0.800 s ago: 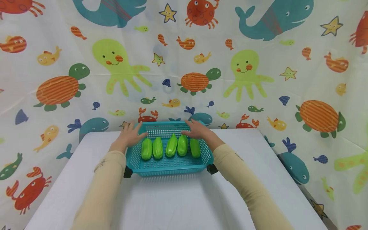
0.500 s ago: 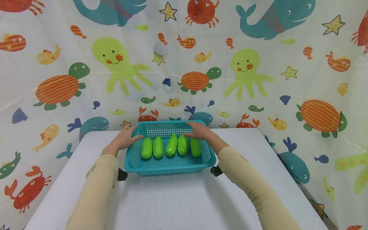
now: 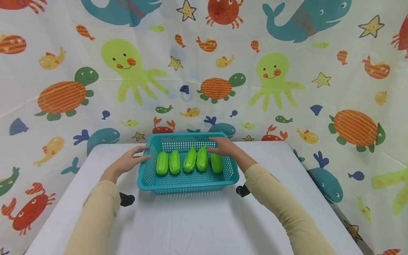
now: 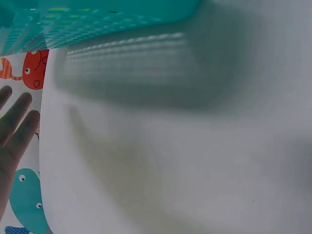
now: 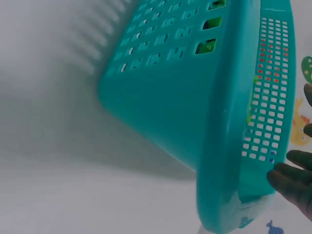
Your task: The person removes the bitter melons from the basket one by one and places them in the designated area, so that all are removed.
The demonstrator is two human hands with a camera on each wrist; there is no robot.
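A teal plastic basket (image 3: 188, 186) with perforated walls stands on the white table. In it, a row of plump, ridged green vegetables (image 3: 190, 159) lies lengthwise, tips mostly toward the back. My left hand (image 3: 125, 161) is at the basket's left side, fingers extended, fingertips right at the left rim in the head view. Over the basket's right back part is my right hand (image 3: 223, 146), with thumb and fingers spread apart and nothing between them. It overlaps the top of the rightmost vegetable. The right wrist view shows the basket's corner (image 5: 161, 97) close up beside the fingers.
The white table (image 3: 191, 223) extends in front of the basket and to both sides. Behind it hangs a curtain (image 3: 191, 78) printed with sea animals. A black wrist device (image 3: 126, 199) sits under the left sleeve, another black device (image 3: 243, 191) under the right.
My left hand has moved left and slightly down, from over the basket's left rim to just outside it. My right hand has shifted slightly right. The vegetables stay in place.
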